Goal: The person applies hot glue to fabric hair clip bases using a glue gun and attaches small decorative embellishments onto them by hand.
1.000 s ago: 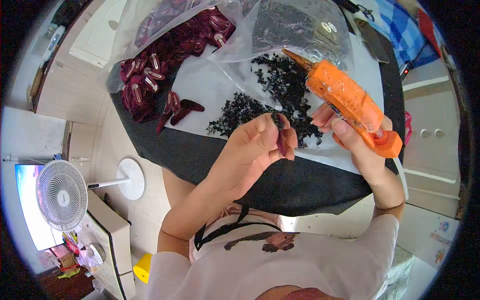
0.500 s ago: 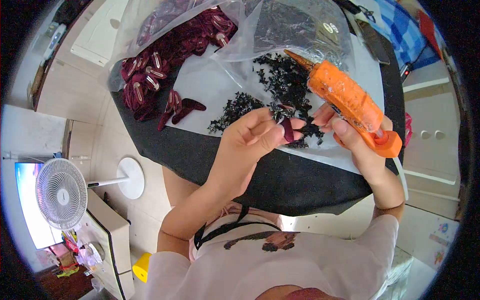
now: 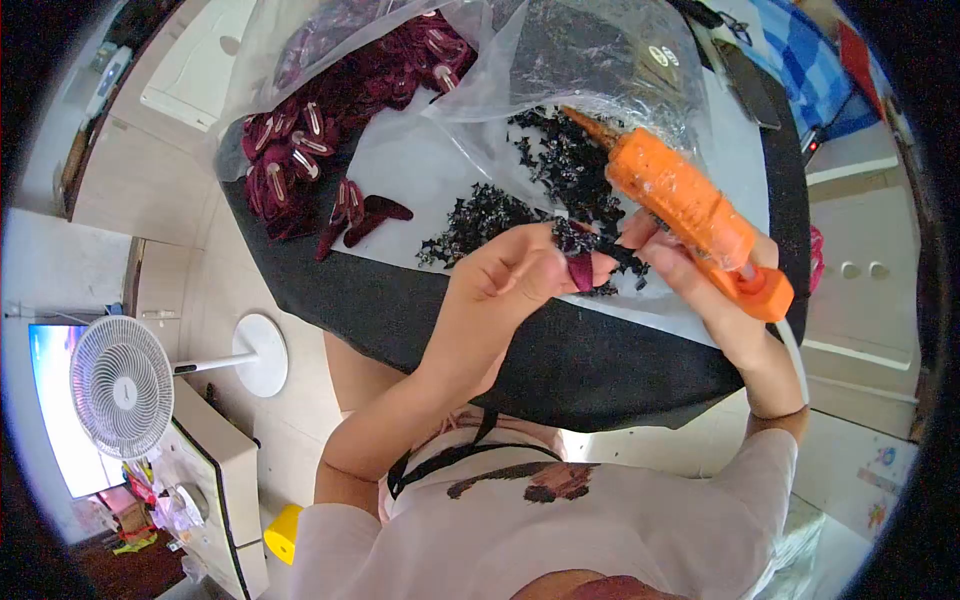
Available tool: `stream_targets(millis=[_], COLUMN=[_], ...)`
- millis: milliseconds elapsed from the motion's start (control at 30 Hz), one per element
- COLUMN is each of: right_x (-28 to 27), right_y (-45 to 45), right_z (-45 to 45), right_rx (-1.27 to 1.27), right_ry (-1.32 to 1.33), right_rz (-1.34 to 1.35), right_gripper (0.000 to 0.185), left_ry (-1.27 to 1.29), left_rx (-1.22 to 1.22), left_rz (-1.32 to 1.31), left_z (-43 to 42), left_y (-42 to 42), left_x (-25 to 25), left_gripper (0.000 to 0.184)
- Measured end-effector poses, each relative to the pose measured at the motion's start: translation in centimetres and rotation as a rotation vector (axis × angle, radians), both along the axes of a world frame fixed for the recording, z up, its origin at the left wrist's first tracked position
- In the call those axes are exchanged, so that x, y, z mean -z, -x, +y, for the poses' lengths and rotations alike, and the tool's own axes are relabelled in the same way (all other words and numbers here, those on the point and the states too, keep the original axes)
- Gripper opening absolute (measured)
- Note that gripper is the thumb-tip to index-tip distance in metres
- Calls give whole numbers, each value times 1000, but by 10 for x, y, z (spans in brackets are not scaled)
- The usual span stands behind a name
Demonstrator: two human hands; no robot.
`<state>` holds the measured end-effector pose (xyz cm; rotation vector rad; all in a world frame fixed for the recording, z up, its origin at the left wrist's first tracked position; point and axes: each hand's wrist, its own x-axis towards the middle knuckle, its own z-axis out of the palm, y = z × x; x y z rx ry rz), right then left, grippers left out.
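Note:
My left hand [image 3: 510,275] pinches a dark red velvet hair clip [image 3: 580,270] with small black pieces on its upper part. My right hand [image 3: 695,285] holds an orange glue gun [image 3: 685,195], its nozzle pointing to the upper left. The right thumb and fingertips are close together beside the clip; whether a small piece is between them is hard to tell. Small black star-like pieces [image 3: 570,165] lie heaped on a white sheet [image 3: 400,185] beyond both hands. A few velvet clips [image 3: 375,218] rest at the sheet's left edge.
Many dark red clips [image 3: 290,165] spill from a clear plastic bag [image 3: 480,110] at the back left. A phone [image 3: 745,85] lies at the back right. The table has a black cloth [image 3: 480,350]. A white fan [image 3: 122,388] stands at the left.
The clip in my left hand has turned and moved slightly right. My right hand has come closer to it, and the glue gun has shifted a little left and down.

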<state>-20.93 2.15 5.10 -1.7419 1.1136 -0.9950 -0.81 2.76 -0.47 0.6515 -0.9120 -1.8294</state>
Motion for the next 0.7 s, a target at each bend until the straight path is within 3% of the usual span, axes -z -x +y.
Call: stream_targets(millis=[67,133,233,467,700], right_x=[19,21,21,19,20], right_y=[-4,-4,-3,1,4], right_z=[-5,-12,-14,-12,-8], right_rx=[-35,-82,-154,-167,-3], right_ry=[215,477,582,623,514], right_rz=[-26,120,152,225,163], right_gripper=[23,23,26,23,28], left_ry=[26,48,64,127,96], left_rx=[14,6,-9,74,99], left_rz=[10,-90,-148,-127,-88], left_z=[1,3,6,8,9], left_y=[3,3,8,11,8], left_x=[0,0,-2,-11,-4], left_gripper=[29,31,38,47,51])
